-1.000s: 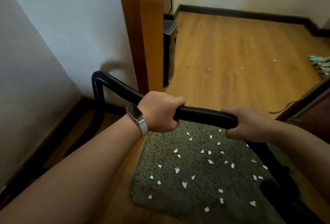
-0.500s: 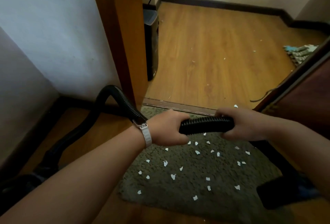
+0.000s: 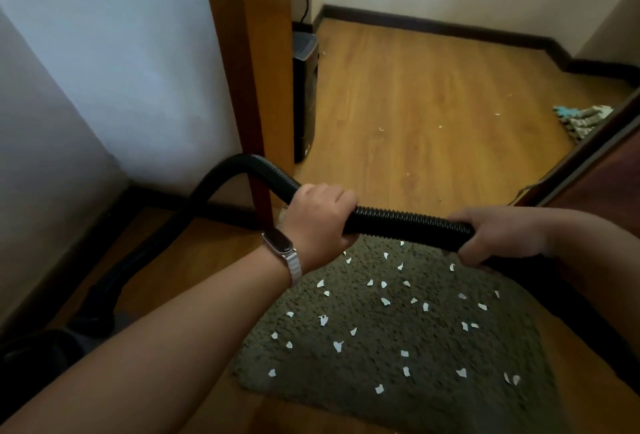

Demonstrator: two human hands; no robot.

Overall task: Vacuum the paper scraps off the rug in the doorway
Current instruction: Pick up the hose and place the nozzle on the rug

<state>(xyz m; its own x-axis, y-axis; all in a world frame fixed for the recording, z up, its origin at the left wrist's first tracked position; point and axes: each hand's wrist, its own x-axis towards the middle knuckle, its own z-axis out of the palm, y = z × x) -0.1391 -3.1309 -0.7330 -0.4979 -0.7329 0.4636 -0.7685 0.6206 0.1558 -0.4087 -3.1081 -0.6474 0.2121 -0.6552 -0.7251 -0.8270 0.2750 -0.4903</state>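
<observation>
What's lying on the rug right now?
White paper scraps lie scattered across the rug. The left hand and right hand grip the black hose above it, hiding its far edge and right corner.

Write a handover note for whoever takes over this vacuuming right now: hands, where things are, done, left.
Hands: left hand grips the black ribbed vacuum hose; right hand grips it further along.
White paper scraps lie scattered across the grey-green shaggy rug in the doorway.
Done: hose in hand.
Left: vacuum every scrap; nozzle out of view.
</observation>
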